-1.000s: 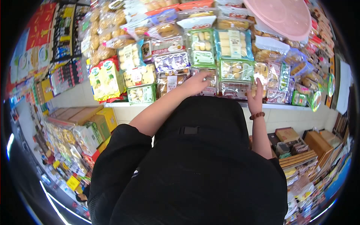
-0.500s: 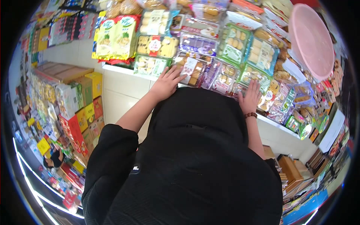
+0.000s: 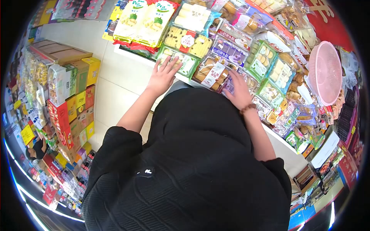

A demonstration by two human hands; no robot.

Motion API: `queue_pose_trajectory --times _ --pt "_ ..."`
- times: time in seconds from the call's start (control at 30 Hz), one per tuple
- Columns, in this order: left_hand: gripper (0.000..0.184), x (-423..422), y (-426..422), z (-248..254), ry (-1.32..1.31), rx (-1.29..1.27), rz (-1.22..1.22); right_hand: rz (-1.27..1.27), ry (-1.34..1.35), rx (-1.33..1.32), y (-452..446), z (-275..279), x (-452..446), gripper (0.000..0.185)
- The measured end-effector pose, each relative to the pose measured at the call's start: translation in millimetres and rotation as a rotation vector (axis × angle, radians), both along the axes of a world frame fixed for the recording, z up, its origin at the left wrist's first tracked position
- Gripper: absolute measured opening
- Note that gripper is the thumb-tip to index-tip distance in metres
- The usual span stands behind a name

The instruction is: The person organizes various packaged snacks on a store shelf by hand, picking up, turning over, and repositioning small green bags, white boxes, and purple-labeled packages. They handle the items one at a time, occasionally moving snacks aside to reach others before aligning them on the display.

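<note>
My left hand (image 3: 162, 76) lies with fingers spread on the near edge of a green-edged pastry pack (image 3: 189, 66). Above that pack is a tray of yellow pastries with dark bits (image 3: 175, 37). My right hand (image 3: 239, 91), with a beaded bracelet at the wrist, rests fingers apart over a purple pack (image 3: 228, 85), mostly covered. Between the two hands sits a clear-wrapped pack of brown pastries (image 3: 201, 69) with a white label. Neither hand grips anything.
Red-edged pastry bags (image 3: 143, 22) stand at the display's left end. A pink plastic basket (image 3: 327, 73) tilts at the right. Stacked cartons (image 3: 73, 98) rise on the left across the tiled floor (image 3: 115, 84). A person in dark clothes (image 3: 37, 149) is far left.
My left hand has shifted from beside the brown pastry pack onto the green-edged pack to its left. My right hand has moved left along the display to the purple pack. The view has shifted.
</note>
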State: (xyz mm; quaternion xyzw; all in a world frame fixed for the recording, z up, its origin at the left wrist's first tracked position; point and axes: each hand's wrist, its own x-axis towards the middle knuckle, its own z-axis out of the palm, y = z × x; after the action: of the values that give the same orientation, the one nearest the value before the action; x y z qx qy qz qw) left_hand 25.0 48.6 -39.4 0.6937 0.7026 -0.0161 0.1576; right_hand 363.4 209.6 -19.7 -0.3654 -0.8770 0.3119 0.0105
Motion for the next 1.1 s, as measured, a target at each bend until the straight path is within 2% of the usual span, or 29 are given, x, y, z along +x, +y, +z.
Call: queue_pose_trajectory --times 0.07,0.17,0.2,0.33,0.6,0.9,0.93,1.1 --pt "0.078 -9 3 -6 0.019 0.035 -0.018 0.042 -0.024 -0.019 -5 -18 -31 0.087" --pt "0.075 -21 16 -6 0.04 0.052 -0.019 0.002 -0.194 0.104 -21 -37 -53 0.094" --pt "0.076 -26 20 -4 0.038 0.053 -0.02 -0.003 -0.234 0.128 -25 -39 -56 0.101" --pt "0.079 -40 25 -13 -0.005 0.061 -0.045 -0.107 -0.323 0.181 -32 -41 -66 0.112" --pt "0.079 -54 25 -33 -0.12 0.108 -0.066 -0.042 -0.499 0.171 -25 -29 -84 0.117" --pt "0.077 -51 25 -27 -0.17 0.128 -0.054 0.015 -0.42 0.147 -22 -33 -70 0.113" --pt "0.071 -50 26 -22 -0.178 0.211 -0.112 0.014 -0.401 0.136 -23 -33 -67 0.113" --pt "0.055 -4 48 2 -0.456 0.263 -0.331 -0.251 -0.224 0.106 -44 -42 -37 0.11"
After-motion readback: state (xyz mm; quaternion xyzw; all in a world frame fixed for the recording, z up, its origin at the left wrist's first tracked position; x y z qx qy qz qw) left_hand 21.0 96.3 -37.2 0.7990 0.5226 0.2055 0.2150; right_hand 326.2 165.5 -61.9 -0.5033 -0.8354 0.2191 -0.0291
